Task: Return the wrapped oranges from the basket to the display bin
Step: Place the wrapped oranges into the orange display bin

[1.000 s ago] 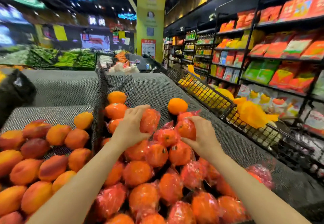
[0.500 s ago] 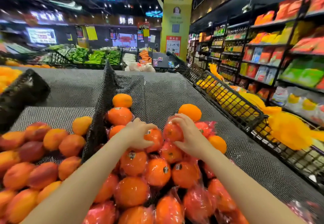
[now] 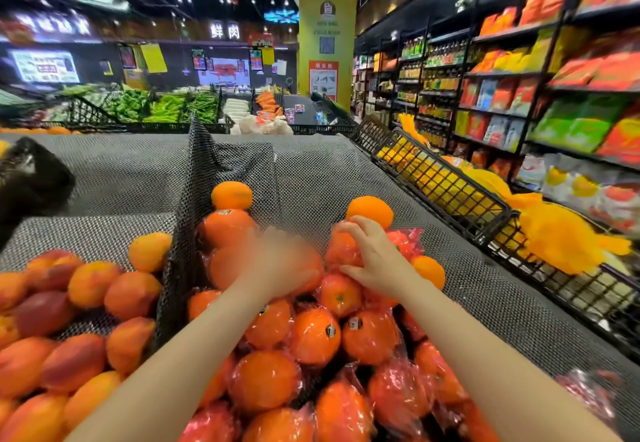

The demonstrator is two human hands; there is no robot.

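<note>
Several plastic-wrapped oranges (image 3: 313, 334) lie piled in the display bin (image 3: 311, 182), which is lined with grey mesh matting. My left hand (image 3: 280, 261) is motion-blurred over the pile's far left part, fingers curled over a wrapped orange (image 3: 308, 268); whether it grips it I cannot tell. My right hand (image 3: 370, 258) rests on a red-wrapped orange (image 3: 341, 247) at the pile's far end, fingers closed around it, just below a bare orange (image 3: 370, 211). No basket is in view.
A black mesh divider (image 3: 187, 220) splits the oranges from a heap of peaches (image 3: 69, 320) on the left. A black wire rail (image 3: 450, 195) runs along the bin's right side, with yellow net bags (image 3: 561, 233) beyond. Snack shelves (image 3: 554, 95) stand on the right, vegetables (image 3: 166, 105) behind.
Both hands have pushed farther up the pile. The right hand's fingers have spread over its wrapped orange near the bare orange. The left hand is now blurred from moving.
</note>
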